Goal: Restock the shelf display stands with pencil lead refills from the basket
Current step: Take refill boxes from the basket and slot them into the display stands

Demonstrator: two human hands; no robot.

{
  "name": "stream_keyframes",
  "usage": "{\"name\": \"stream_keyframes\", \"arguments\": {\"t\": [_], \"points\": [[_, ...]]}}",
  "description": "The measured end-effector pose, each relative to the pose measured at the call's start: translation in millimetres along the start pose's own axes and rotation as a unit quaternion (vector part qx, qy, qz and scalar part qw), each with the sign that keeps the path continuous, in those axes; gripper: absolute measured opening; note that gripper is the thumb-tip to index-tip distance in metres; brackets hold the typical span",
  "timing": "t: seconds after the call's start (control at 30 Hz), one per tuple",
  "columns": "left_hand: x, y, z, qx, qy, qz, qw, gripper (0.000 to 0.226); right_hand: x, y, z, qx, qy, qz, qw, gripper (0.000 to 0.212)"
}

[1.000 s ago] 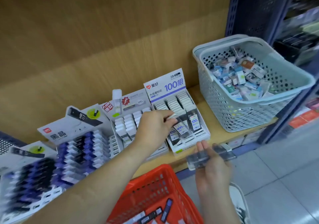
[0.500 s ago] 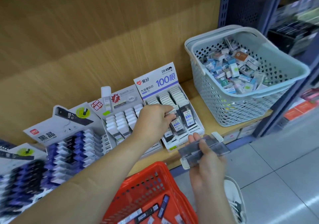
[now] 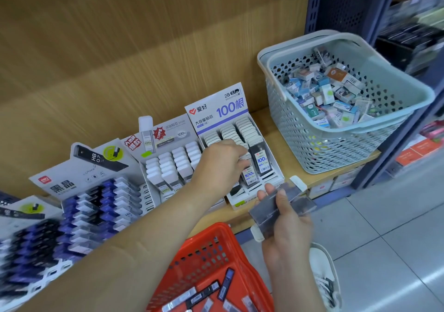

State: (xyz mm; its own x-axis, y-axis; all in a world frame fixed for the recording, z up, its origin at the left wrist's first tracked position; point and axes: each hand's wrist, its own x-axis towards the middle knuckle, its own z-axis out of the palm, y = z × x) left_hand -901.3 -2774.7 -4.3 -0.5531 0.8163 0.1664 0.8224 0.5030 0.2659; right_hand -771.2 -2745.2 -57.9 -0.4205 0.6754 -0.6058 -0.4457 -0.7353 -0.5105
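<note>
A person's left hand (image 3: 219, 165) reaches into a cardboard display stand (image 3: 217, 113) on a wooden shelf (image 3: 292, 160), fingers curled round a white-capped refill (image 3: 246, 159) in the stand's middle row. The right hand (image 3: 287, 222), in front of the shelf edge, grips a small bundle of clear refill cases (image 3: 281, 202) between thumb and fingers. Below the hands sits a red basket (image 3: 209, 246) holding more loose refills (image 3: 225, 284). Left of the first stand are a white-capped stand (image 3: 171, 167) and a blue-and-black stand (image 3: 96, 206). On the shelf's right end stands a grey basket (image 3: 396, 78) of small boxed items (too blurred to identify). A white shoe (image 3: 324, 278) shows on the tiled floor.
</note>
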Motion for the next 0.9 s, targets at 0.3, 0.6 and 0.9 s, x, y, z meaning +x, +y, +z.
{"name": "stream_keyframes", "arguments": {"t": [0.3, 0.6, 0.9], "points": [[6.2, 2.0, 3.1, -0.008, 0.012, 0.003, 1.000, 0.031, -7.4, -3.0, 2.6, -0.029, -0.016, 0.000, 0.999, 0.012], [5.1, 7.2, -8.9, -0.152, 0.010, -0.109, 0.982, 0.032, -15.1, -10.0, 10.1, -0.097, -0.114, 0.071, 0.986, 0.015], [-28.4, -0.9, -59.6, -0.492, -0.202, -0.122, 0.838, 0.021, -21.7, -7.6, 6.6, -0.013, -0.272, 0.236, 0.933, 0.028]]}}
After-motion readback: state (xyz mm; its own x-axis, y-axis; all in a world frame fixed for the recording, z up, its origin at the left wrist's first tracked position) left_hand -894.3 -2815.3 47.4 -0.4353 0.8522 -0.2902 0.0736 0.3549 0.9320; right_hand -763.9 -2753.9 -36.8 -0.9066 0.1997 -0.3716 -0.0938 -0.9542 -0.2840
